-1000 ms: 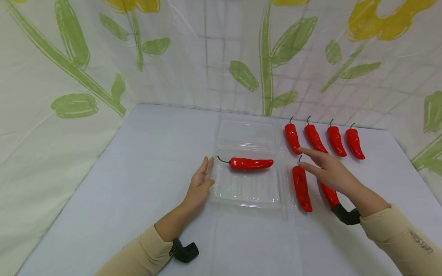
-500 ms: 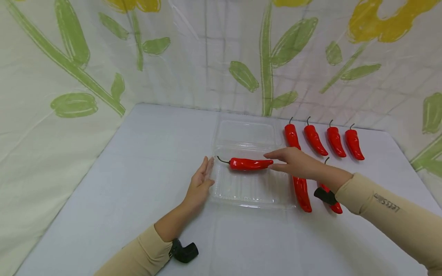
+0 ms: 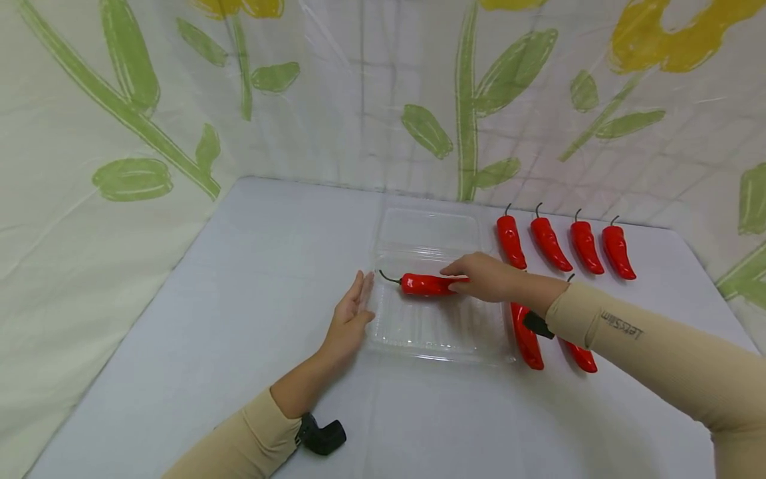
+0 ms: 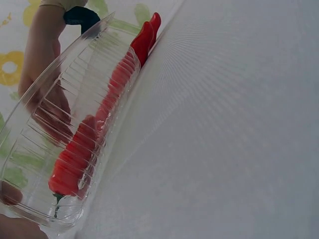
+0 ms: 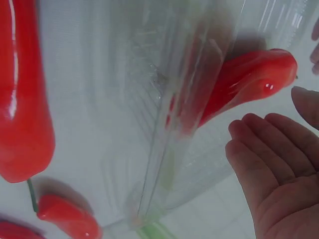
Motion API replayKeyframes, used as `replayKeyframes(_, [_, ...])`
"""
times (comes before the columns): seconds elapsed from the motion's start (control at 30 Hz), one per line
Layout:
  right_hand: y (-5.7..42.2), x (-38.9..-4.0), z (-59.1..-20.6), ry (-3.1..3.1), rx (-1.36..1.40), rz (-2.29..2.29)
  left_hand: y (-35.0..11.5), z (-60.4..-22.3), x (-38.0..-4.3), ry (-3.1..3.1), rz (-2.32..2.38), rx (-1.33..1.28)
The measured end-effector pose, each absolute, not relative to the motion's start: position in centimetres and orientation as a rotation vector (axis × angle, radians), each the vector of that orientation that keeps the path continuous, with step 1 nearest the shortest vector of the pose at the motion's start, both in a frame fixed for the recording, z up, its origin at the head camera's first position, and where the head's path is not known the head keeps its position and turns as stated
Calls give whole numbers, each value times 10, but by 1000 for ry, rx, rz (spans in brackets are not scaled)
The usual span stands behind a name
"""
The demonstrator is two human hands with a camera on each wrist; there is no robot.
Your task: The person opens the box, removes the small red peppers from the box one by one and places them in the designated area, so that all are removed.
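Note:
A red chili pepper [image 3: 421, 284] lies crosswise in the base of a clear plastic clamshell box [image 3: 431, 342], its stem toward the left wall. My right hand [image 3: 485, 276] is over the pepper's tip end, thumb and fingers spread to either side. In the right wrist view that hand's fingers [image 5: 271, 159] are loosely extended beside the pepper [image 5: 259, 79], with a gap visible. My left hand [image 3: 347, 322] rests against the box's left side, fingers straight. The left wrist view shows the pepper [image 4: 75, 159] through the ribbed plastic wall, with only bits of the left hand [image 4: 20, 228].
Several more red chili peppers [image 3: 549, 243] lie in a row at the back right. Right of the box are two others [image 3: 528, 339], partly hidden under the right forearm. The box's lid [image 3: 431, 227] lies open toward the flowered backdrop [image 3: 335, 100].
My right hand has moved left from above the loose peppers to the pepper inside the box. My left hand has stayed at the box's left side.

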State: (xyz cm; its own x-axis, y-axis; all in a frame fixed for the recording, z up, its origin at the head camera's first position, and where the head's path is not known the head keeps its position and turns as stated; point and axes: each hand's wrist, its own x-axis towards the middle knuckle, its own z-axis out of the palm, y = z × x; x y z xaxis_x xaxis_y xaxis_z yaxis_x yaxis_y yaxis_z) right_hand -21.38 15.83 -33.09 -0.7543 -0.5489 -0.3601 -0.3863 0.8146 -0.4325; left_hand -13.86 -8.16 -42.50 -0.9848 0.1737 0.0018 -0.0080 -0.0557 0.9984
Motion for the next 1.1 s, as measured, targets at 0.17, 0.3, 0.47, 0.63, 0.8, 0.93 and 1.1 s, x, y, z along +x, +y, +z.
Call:
replayKeyframes(0.17, [151,-217,-330,2510,-686,-436,-81,-425,-139,2052,2210,207])
replayKeyframes(0.3, [146,-219,-332,2500,-709,-432,-81,-425,-139,2046,2220,226])
replayKeyframes(0.47, [140,-221,-336,2497,-747,-412,-81,-425,-139,2027,2225,235])
replayKeyframes(0.63, [133,-224,-338,2500,-747,-366,-82,-425,-139,2028,2220,231])
replayKeyframes(0.8, [124,-225,-340,2510,-648,-346,-82,-425,-139,2022,2224,238])
replayKeyframes(0.93, [119,-225,-344,2498,-637,-353,-82,-425,-139,2034,2219,235])
replayKeyframes(1.1, [116,-220,-346,2473,-619,-377,-82,-424,-138,2047,2207,224])
